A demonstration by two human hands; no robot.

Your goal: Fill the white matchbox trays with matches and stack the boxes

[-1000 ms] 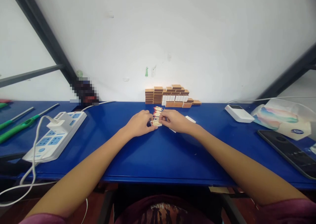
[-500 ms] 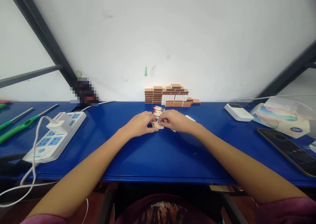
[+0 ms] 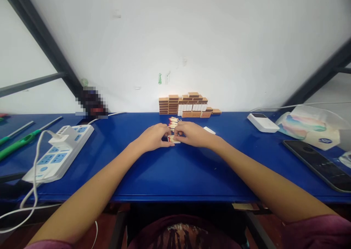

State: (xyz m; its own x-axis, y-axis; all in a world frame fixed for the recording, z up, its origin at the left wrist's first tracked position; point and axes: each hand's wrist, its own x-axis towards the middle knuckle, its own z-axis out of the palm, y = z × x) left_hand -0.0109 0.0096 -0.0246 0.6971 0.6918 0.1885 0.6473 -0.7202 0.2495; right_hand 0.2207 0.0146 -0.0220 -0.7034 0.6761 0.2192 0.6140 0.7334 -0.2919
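A small white matchbox tray (image 3: 172,140) with red-tipped matches in it lies on the blue table. My left hand (image 3: 154,138) grips its left end, thumb along the near side and fingers curled behind. Over its right part, the thumb and forefinger of my right hand (image 3: 191,133) are pinched on a match, down at the matches inside; the fingertips partly hide it. Just behind the tray is a loose pile of matches (image 3: 172,123). A white flat piece (image 3: 209,130), perhaps a box part, lies beyond my right wrist.
Matchboxes (image 3: 173,105) stand stacked against the wall. On the left are a power strip (image 3: 59,154) with cables and green-handled tools (image 3: 22,143). A white device (image 3: 262,123), a wipes packet (image 3: 308,126) and a phone (image 3: 318,165) lie on the right.
My right fingertips have come down onto the matches in the tray, where a match stuck up from them before. My left hand keeps its hold. The whole view has shifted slightly.
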